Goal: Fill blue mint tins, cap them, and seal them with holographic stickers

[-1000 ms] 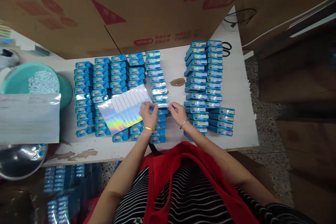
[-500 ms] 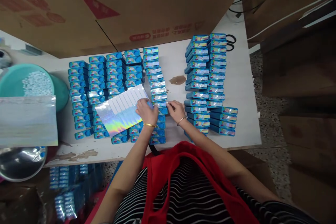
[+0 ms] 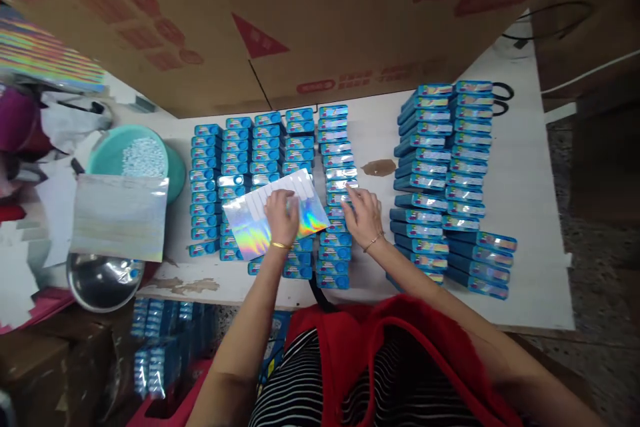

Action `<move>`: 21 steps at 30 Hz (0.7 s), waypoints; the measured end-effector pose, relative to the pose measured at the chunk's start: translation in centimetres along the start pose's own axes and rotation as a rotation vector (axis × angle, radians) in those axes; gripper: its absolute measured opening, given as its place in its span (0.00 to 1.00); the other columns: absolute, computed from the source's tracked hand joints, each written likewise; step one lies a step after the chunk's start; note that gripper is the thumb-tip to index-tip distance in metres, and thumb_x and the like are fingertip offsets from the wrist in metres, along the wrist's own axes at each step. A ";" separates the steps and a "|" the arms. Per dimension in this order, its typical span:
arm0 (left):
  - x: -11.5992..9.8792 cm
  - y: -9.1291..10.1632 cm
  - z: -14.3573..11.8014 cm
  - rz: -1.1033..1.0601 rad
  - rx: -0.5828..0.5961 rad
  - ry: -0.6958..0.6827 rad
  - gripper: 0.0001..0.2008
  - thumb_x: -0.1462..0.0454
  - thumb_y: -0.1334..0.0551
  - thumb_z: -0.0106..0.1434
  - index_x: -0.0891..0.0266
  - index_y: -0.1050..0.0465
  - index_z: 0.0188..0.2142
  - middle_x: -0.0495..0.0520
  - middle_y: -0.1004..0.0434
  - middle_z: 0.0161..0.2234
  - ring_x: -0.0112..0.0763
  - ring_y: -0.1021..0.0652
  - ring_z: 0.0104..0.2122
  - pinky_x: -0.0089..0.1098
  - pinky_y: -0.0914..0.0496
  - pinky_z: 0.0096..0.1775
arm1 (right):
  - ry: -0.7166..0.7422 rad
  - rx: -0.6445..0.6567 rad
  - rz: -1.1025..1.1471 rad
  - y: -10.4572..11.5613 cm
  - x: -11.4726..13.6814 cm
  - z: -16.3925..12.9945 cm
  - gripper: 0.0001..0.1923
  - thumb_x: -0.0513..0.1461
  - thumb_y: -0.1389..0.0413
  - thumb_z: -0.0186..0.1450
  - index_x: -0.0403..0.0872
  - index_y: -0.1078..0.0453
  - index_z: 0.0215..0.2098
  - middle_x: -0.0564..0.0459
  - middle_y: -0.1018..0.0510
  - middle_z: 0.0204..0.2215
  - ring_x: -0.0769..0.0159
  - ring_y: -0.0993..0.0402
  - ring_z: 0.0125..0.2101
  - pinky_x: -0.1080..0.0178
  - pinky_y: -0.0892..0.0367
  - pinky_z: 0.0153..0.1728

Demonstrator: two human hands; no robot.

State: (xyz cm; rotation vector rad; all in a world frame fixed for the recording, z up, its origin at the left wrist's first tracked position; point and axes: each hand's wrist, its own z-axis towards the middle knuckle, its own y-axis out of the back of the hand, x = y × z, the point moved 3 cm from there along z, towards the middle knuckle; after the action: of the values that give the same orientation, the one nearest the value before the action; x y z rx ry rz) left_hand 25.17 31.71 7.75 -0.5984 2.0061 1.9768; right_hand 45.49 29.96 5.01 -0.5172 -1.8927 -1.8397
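Note:
My left hand [image 3: 283, 215] rests on a holographic sticker sheet [image 3: 253, 223] that lies tilted over rows of small blue boxes [image 3: 240, 160] on the white table [image 3: 520, 200]. Part of the sheet shows white strips where stickers are gone. My right hand [image 3: 362, 213] lies flat, fingers apart, with its fingertips on a shiny-topped blue box [image 3: 340, 185] in the row just right of the sheet. Whether a sticker is under those fingers is not visible. Two taller stacks of blue boxes [image 3: 440, 167] stand to the right.
A teal tub [image 3: 113, 150] of small white pieces sits at the left, with another holographic sheet [image 3: 120, 217] over a metal bowl [image 3: 97, 283]. A big cardboard box [image 3: 280, 20] walls the far side. Scissors [image 3: 503, 99] lie at the far right. More blue boxes [image 3: 160, 347] are below the table.
My right hand has moved up from beside the sheet onto a box in the row. My left hand has shifted onto the sheet's middle. The view has swung left.

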 end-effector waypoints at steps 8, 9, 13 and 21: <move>12.6 5.6 3.1 0.348 0.124 0.017 0.15 0.63 0.48 0.66 0.59 0.26 0.47 0.61 0.27 0.46 0.47 0.30 0.46 0.43 0.40 0.44 | 0.416 0.489 -0.137 -8.4 14.7 5.7 0.23 0.39 0.57 0.71 0.45 0.42 0.63 0.40 0.31 0.47 0.54 0.40 0.46 0.55 0.42 0.43; 13.0 5.3 2.9 0.356 0.147 -0.011 0.15 0.63 0.48 0.66 0.59 0.26 0.47 0.61 0.27 0.46 0.46 0.30 0.46 0.43 0.41 0.45 | 0.417 0.517 -0.161 -9.5 15.2 5.8 0.23 0.38 0.57 0.71 0.45 0.43 0.63 0.40 0.31 0.48 0.54 0.40 0.47 0.55 0.42 0.43; 13.1 4.4 1.7 0.368 0.096 -0.040 0.15 0.62 0.49 0.67 0.57 0.25 0.45 0.61 0.28 0.47 0.45 0.31 0.47 0.44 0.42 0.46 | 0.394 0.506 -0.209 -11.8 14.9 5.5 0.22 0.38 0.57 0.72 0.46 0.43 0.63 0.39 0.32 0.49 0.53 0.40 0.47 0.54 0.43 0.44; 12.5 4.2 -0.2 0.292 0.014 -0.013 0.10 0.62 0.48 0.66 0.57 0.28 0.40 0.60 0.29 0.50 0.44 0.32 0.49 0.44 0.42 0.48 | 0.386 0.474 -0.162 -12.3 14.3 5.2 0.22 0.37 0.57 0.71 0.48 0.41 0.63 0.39 0.31 0.47 0.52 0.41 0.46 0.53 0.44 0.43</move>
State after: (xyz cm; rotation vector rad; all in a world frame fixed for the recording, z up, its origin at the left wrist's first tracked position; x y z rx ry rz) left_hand 12.21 30.13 5.73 -0.3015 2.2026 2.1160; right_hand 26.44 34.00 2.71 0.1442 -2.0359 -1.3765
